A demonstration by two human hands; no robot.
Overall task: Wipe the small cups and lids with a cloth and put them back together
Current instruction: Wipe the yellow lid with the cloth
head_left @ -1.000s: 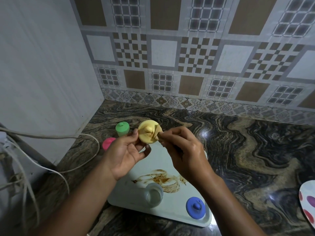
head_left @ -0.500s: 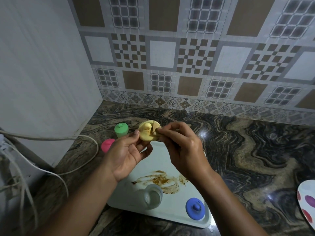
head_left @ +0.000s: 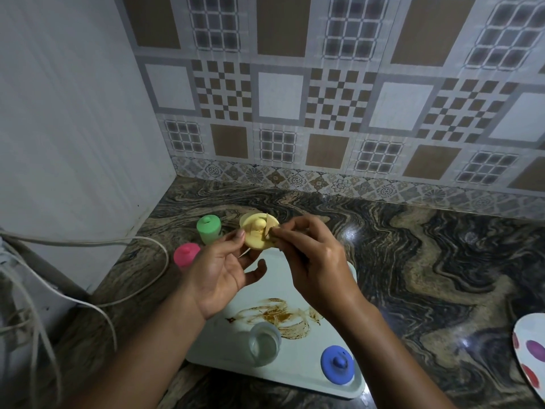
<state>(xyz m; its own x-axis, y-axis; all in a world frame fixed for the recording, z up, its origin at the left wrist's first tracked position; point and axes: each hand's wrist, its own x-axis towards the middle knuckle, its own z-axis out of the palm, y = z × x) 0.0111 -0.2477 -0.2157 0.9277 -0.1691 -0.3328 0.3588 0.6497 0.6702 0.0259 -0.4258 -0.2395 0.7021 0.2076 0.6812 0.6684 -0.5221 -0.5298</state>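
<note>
A yellow lid [head_left: 256, 234] with a knob is held up over the far end of the white tray [head_left: 298, 369]. My left hand [head_left: 221, 273] holds it by the edge with its fingertips. My right hand [head_left: 309, 255] pinches a small brownish piece of cloth against the lid's right side. On the tray lie a clear small cup [head_left: 263, 343] on its side and a blue lid [head_left: 337, 364]. A brown smear [head_left: 277, 315] stains the tray.
A green-lidded cup [head_left: 209, 230] and a pink-lidded cup [head_left: 185, 255] stand on the marble counter left of the tray. White cables [head_left: 88, 293] run along the left. A spotted plate [head_left: 530, 355] shows at the right edge. Tiled wall behind.
The two hands stay together at the yellow lid; the right fingers shift slightly over its face, rubbing it. Nothing on the tray has moved.
</note>
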